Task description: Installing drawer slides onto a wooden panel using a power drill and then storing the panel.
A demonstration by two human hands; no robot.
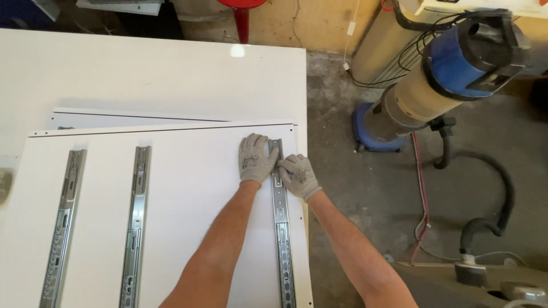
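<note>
Your gloved fingers lie flat and extended, gripping nothing: those of your left hand (254,159) press down just left of the far end of the right-hand drawer slide (280,217), and those of your right hand (299,175) bear against the same end from its right side, partly curled over its edge. With one hand on each flank, the slide appears pinned from both sides, which would keep it from sliding or twisting on the smooth surface. Whether any fingertip sits in a slot of the slide cannot be told from this view.

The slide lies lengthwise on the white panel (188,188), close to and parallel with the panel's right edge, its far end just short of the panel's far edge. To the left of this slide, well apart, lie a middle slide (136,228) and, further left, a left slide (63,228), all three roughly parallel. Beyond the panel's far edge a second white board (125,120) shows beneath it, both resting on the white table (142,74). Right of the slide, off the table, a blue-and-beige dust extractor (434,85) stands on the concrete floor (365,188) with its black hose (496,194).
</note>
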